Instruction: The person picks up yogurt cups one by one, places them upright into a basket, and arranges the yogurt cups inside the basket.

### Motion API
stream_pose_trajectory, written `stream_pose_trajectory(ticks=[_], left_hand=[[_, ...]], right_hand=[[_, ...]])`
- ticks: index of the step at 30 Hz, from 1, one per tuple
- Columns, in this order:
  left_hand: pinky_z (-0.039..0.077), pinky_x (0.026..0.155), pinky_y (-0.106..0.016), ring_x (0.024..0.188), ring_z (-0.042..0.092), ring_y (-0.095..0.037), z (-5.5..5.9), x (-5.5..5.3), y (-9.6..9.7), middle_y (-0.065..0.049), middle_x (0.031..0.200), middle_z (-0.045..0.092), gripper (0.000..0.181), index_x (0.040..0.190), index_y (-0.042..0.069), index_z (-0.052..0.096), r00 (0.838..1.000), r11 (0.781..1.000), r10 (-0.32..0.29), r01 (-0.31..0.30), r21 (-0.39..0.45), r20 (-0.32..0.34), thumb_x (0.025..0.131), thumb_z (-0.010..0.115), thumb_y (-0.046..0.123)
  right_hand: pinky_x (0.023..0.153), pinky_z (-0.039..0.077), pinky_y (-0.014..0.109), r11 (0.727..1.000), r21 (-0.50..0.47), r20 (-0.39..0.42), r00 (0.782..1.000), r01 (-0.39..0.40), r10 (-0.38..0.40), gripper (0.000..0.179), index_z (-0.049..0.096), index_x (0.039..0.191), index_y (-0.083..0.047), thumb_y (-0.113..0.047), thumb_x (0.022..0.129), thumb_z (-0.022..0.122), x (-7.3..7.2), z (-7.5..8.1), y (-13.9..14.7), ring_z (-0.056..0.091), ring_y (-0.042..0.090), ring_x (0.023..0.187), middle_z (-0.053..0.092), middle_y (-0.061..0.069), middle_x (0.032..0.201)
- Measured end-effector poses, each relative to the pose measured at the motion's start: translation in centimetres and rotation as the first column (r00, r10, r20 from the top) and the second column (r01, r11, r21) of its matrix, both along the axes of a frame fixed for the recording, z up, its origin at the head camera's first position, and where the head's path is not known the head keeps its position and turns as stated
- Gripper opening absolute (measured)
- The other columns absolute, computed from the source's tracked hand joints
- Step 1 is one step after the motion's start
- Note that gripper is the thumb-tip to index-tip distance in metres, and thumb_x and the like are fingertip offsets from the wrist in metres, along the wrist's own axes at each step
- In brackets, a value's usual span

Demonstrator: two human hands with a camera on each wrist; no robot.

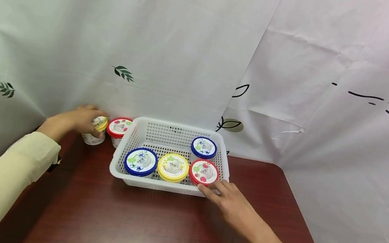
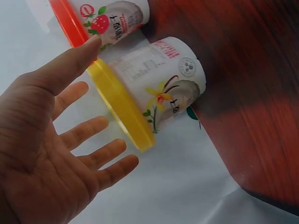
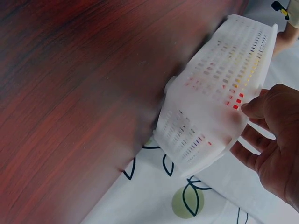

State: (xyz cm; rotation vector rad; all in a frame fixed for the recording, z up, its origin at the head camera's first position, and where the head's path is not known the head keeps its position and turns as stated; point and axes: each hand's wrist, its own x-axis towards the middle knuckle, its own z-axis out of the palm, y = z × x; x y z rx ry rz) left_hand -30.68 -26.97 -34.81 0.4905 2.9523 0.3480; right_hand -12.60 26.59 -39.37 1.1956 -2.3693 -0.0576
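My left hand (image 1: 84, 119) is over a cup with a yellow lid (image 2: 159, 88), which stands on the table at the left. In the left wrist view its fingers are spread apart just off the lid, the thumb reaching toward the neighbouring red-lidded strawberry cup (image 2: 112, 23). My right hand (image 1: 229, 201) grips the front right corner of a white plastic basket (image 1: 166, 186), thumb against the outer wall and fingers at the rim. Inside the basket sit two blue-lidded cups (image 1: 141, 161), a yellow-lidded cup (image 1: 173, 167) and a red-lidded cup (image 1: 204, 172).
The dark red wooden table (image 1: 121, 219) backs onto a pale cloth (image 1: 189, 54) printed with leaves, which also hangs along both sides. The basket stands near the table's back edge, right beside the red-lidded cup outside it.
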Motion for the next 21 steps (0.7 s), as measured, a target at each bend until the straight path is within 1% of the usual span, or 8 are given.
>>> stream_pose_trajectory(ticks=[7,12,13,19,20,21], left_hand=[[0.041,0.112,-0.088,0.142,0.037,-0.079,-0.7,-0.5,-0.7,-0.049,0.159,0.038,0.082,0.158,-0.002,0.055,1.0,1.0,0.001,-0.001,0.0,0.011,0.089,0.09,0.026],[0.042,0.11,-0.088,0.141,0.036,-0.077,-0.9,-0.6,-1.0,-0.048,0.159,0.038,0.081,0.157,0.001,0.057,1.0,1.0,0.011,-0.01,-0.006,0.025,0.09,0.09,0.03],[0.042,0.11,-0.088,0.14,0.037,-0.075,-1.1,-0.6,-1.1,-0.047,0.158,0.039,0.08,0.156,0.003,0.059,1.0,1.0,0.011,-0.011,-0.005,0.014,0.089,0.09,0.031],[0.044,0.109,-0.088,0.14,0.038,-0.076,0.1,-0.1,-0.8,-0.047,0.156,0.042,0.077,0.153,0.003,0.059,0.999,0.999,0.01,-0.009,-0.035,0.037,0.088,0.09,0.029],[0.044,0.11,-0.088,0.14,0.036,-0.077,0.5,0.2,-0.7,-0.048,0.156,0.041,0.077,0.154,0.002,0.058,0.998,0.999,0.011,-0.009,-0.04,0.057,0.088,0.09,0.027],[0.046,0.109,-0.087,0.14,0.036,-0.076,0.7,0.3,-0.6,-0.048,0.156,0.041,0.077,0.154,0.001,0.058,0.998,0.999,0.012,-0.01,-0.043,0.066,0.088,0.09,0.025]], right_hand=[[0.092,0.059,0.042,1.0,0.011,0.014,1.0,0.01,-0.01,0.072,0.075,0.146,-0.018,0.007,0.08,0.088,-0.1,0.1,-0.1,0.069,0.023,0.11,0.074,0.003,0.127],[0.093,0.059,0.042,1.0,0.014,0.031,0.999,0.014,-0.014,0.073,0.075,0.147,-0.018,0.007,0.08,0.088,-0.1,0.1,-0.1,0.07,0.024,0.111,0.074,0.004,0.128],[0.093,0.06,0.042,1.0,0.016,0.033,0.999,0.016,-0.016,0.073,0.075,0.147,-0.018,0.006,0.08,0.088,-0.1,0.1,-0.1,0.07,0.024,0.111,0.074,0.004,0.128],[0.093,0.06,0.043,0.999,0.024,0.037,0.999,0.022,-0.023,0.074,0.075,0.147,-0.019,0.006,0.079,0.09,-0.2,0.2,-0.1,0.069,0.024,0.111,0.074,0.004,0.128],[0.093,0.06,0.042,1.0,0.022,0.037,0.999,0.021,-0.022,0.074,0.075,0.147,-0.019,0.006,0.079,0.09,-0.2,0.2,-0.1,0.069,0.024,0.11,0.074,0.004,0.128],[0.093,0.06,0.042,1.0,0.018,0.038,0.999,0.019,-0.02,0.074,0.075,0.147,-0.018,0.006,0.079,0.09,-0.2,0.2,-0.1,0.069,0.024,0.11,0.074,0.004,0.127]])
